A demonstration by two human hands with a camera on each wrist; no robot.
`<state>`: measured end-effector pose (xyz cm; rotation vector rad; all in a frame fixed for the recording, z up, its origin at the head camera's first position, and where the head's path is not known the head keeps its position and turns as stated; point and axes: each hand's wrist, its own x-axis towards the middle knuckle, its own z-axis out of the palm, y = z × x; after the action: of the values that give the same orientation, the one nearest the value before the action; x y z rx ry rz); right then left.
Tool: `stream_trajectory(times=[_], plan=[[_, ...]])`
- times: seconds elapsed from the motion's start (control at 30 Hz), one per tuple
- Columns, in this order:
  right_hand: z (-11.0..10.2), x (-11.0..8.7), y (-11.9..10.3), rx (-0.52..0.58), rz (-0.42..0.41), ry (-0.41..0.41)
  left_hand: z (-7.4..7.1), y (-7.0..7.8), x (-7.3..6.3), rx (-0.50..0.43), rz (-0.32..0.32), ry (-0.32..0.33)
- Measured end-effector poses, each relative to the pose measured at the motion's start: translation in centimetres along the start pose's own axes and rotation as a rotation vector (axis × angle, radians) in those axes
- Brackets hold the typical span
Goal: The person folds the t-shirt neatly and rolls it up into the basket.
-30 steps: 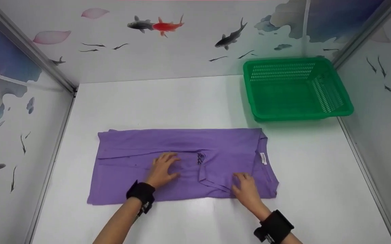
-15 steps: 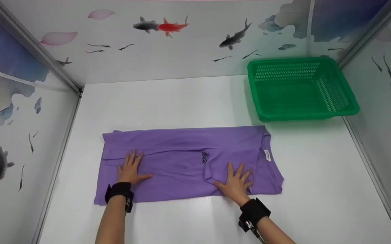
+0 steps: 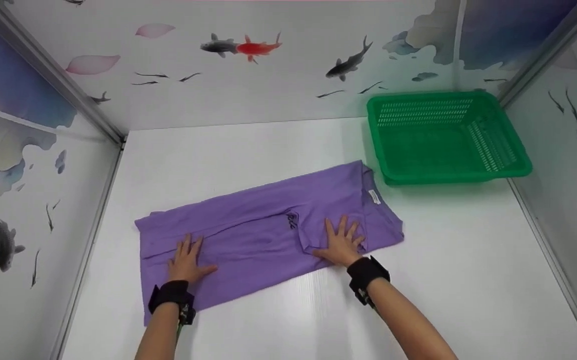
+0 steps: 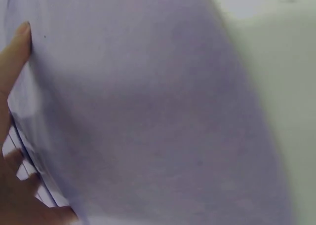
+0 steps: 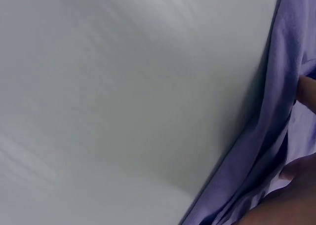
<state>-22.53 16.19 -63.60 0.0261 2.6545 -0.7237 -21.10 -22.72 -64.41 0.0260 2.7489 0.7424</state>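
A purple shirt (image 3: 248,245), folded into a long strip, lies slanted on the white table, its right end farther back. A white label (image 3: 374,197) shows at the collar end, and small dark lettering (image 3: 292,221) near the middle. My left hand (image 3: 187,262) presses flat on the left part, fingers spread. On the right part rests my right hand (image 3: 342,244), its fingers spread as well, close to the front edge. In the left wrist view, fingers (image 4: 15,55) lie over the purple cloth. The right wrist view catches fingertips (image 5: 307,92) on the gathered shirt edge.
A green plastic basket (image 3: 456,175) stands at the back right, just beyond the collar end. Walls printed with fish enclose the white table (image 3: 248,150) at the back and both sides. Each wrist wears a black band (image 3: 368,275).
Both hands went from loosely bent over the middle to spread flat on the shirt. The shirt then turned, its right end sliding back and its left end coming forward.
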Motion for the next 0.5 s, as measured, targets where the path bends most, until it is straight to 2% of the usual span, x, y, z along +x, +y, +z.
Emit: stream_trajectory(times=[0.17,0.3,0.37,0.5], plan=[[-2.1,3.7,0.3,-0.029,-0.098,-0.058,0.0,1.1,-0.9,0.032,-0.021,0.044],[-3.9,5.8,0.7,-0.075,-0.119,-0.070,-0.4,2.0,-1.4,0.048,-0.008,0.042],[-4.2,6.0,0.7,-0.135,-0.104,-0.033,-0.5,2.4,-1.6,0.072,-0.003,0.050],[-2.9,4.8,-1.6,-0.218,-0.073,0.179,-1.0,2.6,-1.1,0.128,-0.002,0.096]])
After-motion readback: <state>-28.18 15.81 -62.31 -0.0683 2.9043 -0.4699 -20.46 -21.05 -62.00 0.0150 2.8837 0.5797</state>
